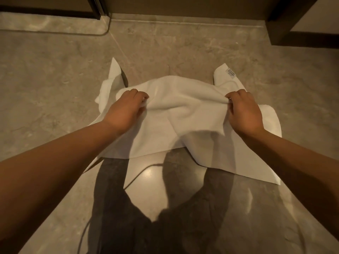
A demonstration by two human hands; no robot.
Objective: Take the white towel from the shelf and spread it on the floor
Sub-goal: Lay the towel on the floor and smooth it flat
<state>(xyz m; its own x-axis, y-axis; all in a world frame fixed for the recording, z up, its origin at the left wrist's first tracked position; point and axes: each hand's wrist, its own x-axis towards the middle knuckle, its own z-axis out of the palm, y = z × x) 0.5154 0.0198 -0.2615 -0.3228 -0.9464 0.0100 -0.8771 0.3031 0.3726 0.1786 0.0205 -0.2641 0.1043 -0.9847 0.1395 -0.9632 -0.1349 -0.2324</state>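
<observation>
The white towel (183, 114) hangs between my two hands over the grey stone floor (55, 79), its lower edge sagging toward the floor. My left hand (126, 109) pinches the towel's upper edge on the left. My right hand (244, 112) pinches the same edge on the right. The far corners stick up behind my hands, and the right one carries a small label (230, 72). The middle of the cloth is bunched and creased. The shelf is out of view.
A dark door frame (95, 8) stands at the back left and a dark cabinet base (286, 30) at the back right. A low stone step (55, 24) runs along the far left. My dark trouser legs (146, 226) show below the towel.
</observation>
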